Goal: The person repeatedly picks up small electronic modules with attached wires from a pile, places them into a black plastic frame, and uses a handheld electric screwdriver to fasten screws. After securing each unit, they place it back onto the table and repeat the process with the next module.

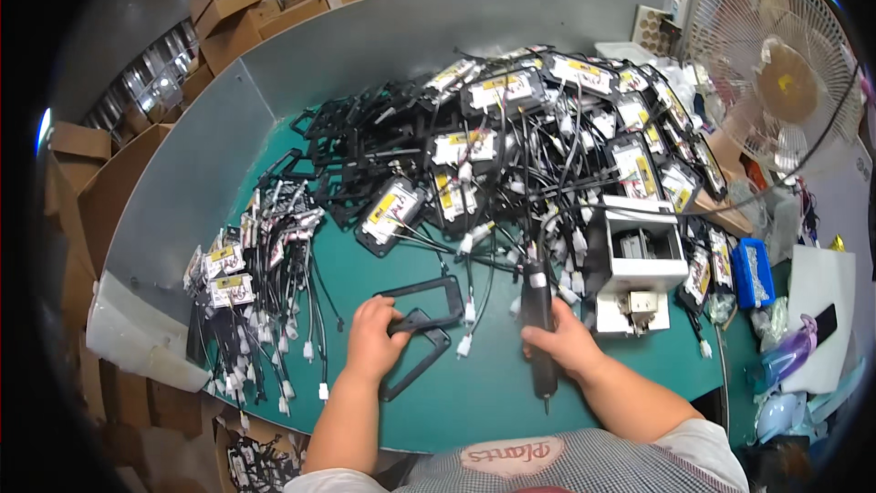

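My left hand pinches the edge of a black rectangular frame above the green worktop. A second black frame lies just beyond it, overlapping it near my fingers. In my right hand is a black electric screwdriver, its bit pointing back toward me and its cord end away. A white box-shaped device with an open front stands to the right of the screwdriver. Beyond my hands lies a black-framed module with a white and yellow label, its wires trailing to white connectors.
Labelled modules and black frames form a heap along the grey metal wall. Wired boards are piled at the left edge. On the right stand a blue bin and a fan. A black cable crosses above the right side.
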Motion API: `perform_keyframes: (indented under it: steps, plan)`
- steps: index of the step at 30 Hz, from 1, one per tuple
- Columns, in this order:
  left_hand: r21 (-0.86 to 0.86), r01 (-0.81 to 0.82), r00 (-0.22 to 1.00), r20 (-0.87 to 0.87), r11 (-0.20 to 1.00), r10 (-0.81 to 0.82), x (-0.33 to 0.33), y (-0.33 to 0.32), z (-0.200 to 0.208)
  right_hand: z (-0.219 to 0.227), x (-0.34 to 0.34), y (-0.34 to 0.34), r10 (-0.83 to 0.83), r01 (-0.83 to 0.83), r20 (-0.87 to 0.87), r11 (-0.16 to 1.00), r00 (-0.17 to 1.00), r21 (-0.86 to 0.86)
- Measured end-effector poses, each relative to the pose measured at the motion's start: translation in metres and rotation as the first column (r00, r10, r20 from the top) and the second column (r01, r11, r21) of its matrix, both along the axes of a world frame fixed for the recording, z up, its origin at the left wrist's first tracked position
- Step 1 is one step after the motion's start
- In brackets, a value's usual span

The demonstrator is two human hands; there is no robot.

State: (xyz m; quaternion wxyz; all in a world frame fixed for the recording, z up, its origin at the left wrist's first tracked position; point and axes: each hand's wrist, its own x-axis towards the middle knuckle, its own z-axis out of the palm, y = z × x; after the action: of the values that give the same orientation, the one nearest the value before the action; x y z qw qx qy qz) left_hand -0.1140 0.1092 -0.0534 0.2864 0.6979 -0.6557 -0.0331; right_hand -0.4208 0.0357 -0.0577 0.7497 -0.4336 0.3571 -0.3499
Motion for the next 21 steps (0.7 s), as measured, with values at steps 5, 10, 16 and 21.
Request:
perform_keyframes:
  steps: [5, 10, 16, 21]
  plan:
    - [-0.065, -0.009, 0.997, 0.071, 0.998, 0.014, 0.002, 0.001, -0.004, 0.005, 0.001, -0.002, -0.010, 0.011, -0.062, 1.000, 0.998, 0.004]
    - [-0.138, -0.047, 0.996, 0.066, 0.989, 0.057, 0.006, 0.012, -0.001, -0.008, 0.005, 0.001, -0.020, 0.018, -0.047, 0.999, 0.999, -0.045]
    - [-0.393, -0.176, 0.974, 0.064, 0.902, 0.218, 0.012, 0.003, 0.009, -0.007, 0.000, 0.004, -0.057, 0.055, -0.042, 0.997, 0.997, -0.056]
    - [-0.435, -0.253, 0.952, 0.049, 0.864, 0.304, 0.031, 0.005, 0.007, -0.004, 0.003, 0.004, -0.024, 0.021, -0.052, 0.998, 0.998, -0.065]
